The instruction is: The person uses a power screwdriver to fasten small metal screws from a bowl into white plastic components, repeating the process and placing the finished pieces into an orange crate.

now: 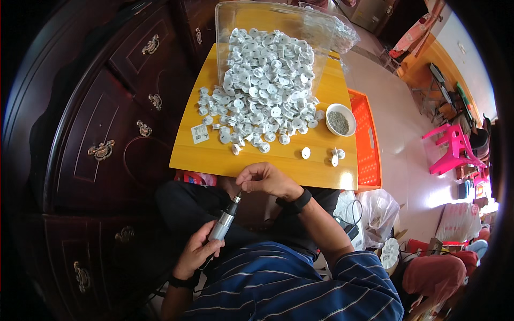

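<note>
My left hand (199,251) is wrapped around the silver-grey body of an electric screwdriver (222,225), whose black nose tilts up and to the right. At its tip, the fingers of my right hand (269,180) are pinched together; whatever they hold there is too small to make out. Both hands are over my lap, in front of the near edge of the yellow table (209,159). On that table a big heap of white round plastic parts (267,80) spills out of a clear plastic bin (224,24). A white bowl (350,114) of small grey metal pieces stands to the right.
Dark wooden drawers (80,182) with metal handles rise close on my left. An orange crate (365,144) is beside the table's right edge. A clear plastic bag (379,214) and a pink stool (447,144) are farther right. One white disc (305,153) lies apart from the heap.
</note>
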